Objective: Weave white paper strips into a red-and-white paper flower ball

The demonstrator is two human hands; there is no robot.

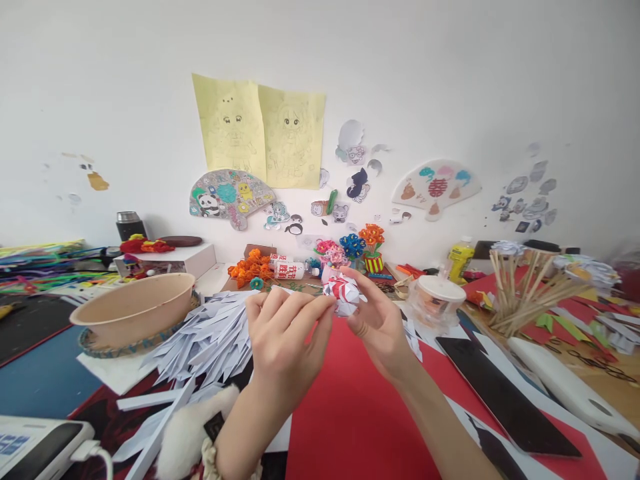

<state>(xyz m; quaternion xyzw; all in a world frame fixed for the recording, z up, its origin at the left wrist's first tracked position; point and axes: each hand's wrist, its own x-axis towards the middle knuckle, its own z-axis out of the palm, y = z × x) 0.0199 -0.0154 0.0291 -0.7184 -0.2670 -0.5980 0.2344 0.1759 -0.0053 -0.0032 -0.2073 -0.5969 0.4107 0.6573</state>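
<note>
A small folded-paper piece [345, 293], white with red parts, is held up above a red sheet [345, 407]. My right hand [383, 323] has it between the thumb and fingers, from the right side. My left hand [287, 333] is closed, and its thumb and fingertip pinch at the piece's left edge; whether they grip the paper itself or a small strip is too small to make out. To the left of my left hand lies a heap of folded white paper strips [205, 340].
At left stands a beige basin [135, 303]. A black phone [505, 393] and a white elongated device [570, 383] lie at right, near a bundle of wooden sticks [525, 293] and a lidded plastic cup [440, 300]. Pipe-cleaner flowers [373, 240] stand by the wall.
</note>
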